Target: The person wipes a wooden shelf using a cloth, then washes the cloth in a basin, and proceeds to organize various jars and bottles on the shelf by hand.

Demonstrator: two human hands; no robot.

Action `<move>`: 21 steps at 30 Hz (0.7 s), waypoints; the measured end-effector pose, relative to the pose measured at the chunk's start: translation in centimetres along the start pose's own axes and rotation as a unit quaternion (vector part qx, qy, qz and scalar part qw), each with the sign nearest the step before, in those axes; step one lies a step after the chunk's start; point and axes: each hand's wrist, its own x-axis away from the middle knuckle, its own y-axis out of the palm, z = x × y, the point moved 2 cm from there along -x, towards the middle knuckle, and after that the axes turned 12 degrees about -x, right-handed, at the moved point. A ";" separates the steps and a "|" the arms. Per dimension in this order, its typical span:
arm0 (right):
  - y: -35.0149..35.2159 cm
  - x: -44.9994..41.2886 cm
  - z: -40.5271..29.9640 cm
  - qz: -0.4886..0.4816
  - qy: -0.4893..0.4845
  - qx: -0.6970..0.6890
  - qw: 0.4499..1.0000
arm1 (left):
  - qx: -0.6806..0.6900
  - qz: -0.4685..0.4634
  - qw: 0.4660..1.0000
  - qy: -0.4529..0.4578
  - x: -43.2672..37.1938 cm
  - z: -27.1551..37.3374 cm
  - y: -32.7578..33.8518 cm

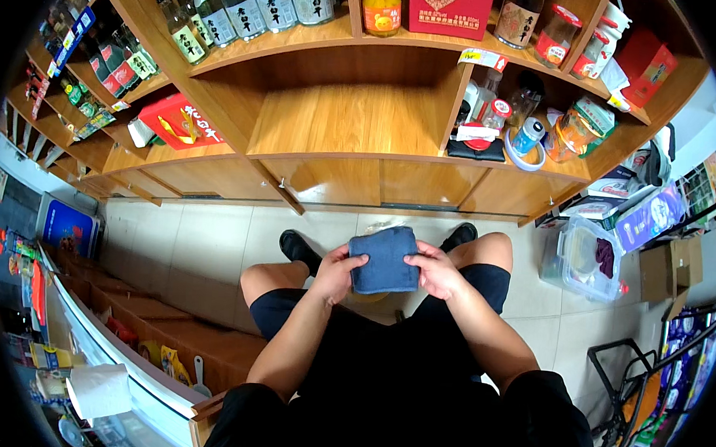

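A folded dark blue-grey cloth (385, 261) is held flat in front of me, above my lap. My left hand (335, 271) grips its left edge, with the thumb on top and the fingers underneath. On the opposite edge my right hand (437, 270) pinches the cloth the same way. Part of a round yellowish thing (371, 297) shows just below the cloth; the rest of it is hidden. Beyond my knees stands a wooden shelf unit, its bare middle compartment (345, 119) facing me above sliding cabinet doors (336, 180).
Glass liquor bottles (241, 14) line the upper shelf. Jars, a blue-labelled bottle (528, 136) and a white ring (532, 167) crowd the right compartment. A clear plastic bin (581, 259) sits on the floor at right, near a black folding frame (623, 371). A glass-topped counter (159, 419) flanks my left.
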 end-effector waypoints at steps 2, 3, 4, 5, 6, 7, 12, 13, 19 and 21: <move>1.2 0.3 -0.8 -0.019 -0.006 0.008 1.000 | -0.002 0.002 1.000 0.019 0.5 1.1 0.5; 1.0 -0.3 -1.0 -0.038 -0.025 -0.025 0.999 | -0.001 -0.011 0.997 0.071 0.3 1.6 0.7; 0.7 -0.4 -1.4 -0.055 -0.051 -0.002 0.997 | -0.029 -0.013 0.992 0.118 0.5 2.0 0.9; 0.4 -0.3 -1.7 -0.071 -0.076 0.021 0.994 | -0.057 -0.015 0.984 0.165 0.8 2.4 1.0; 1.0 0.3 -2.5 -0.081 -0.072 0.005 0.994 | -0.055 -0.012 0.985 0.165 1.0 2.6 0.7; 3.7 1.6 -4.2 -0.119 -0.097 0.043 0.987 | -0.074 -0.030 0.975 0.206 1.2 3.1 0.4; 4.5 1.0 -4.9 -0.151 -0.118 0.029 0.981 | -0.071 -0.013 0.975 0.209 1.8 4.9 1.9; 4.7 1.0 -5.1 -0.152 -0.118 0.029 0.981 | -0.072 -0.013 0.975 0.210 1.7 5.0 1.9; 5.9 1.3 -6.3 -0.191 -0.066 -0.021 0.979 | -0.094 -0.007 0.980 0.174 1.6 5.0 0.5; 5.6 1.2 -6.0 -0.152 -0.086 0.046 0.984 | 0.052 -0.081 0.992 0.084 1.3 4.8 -0.1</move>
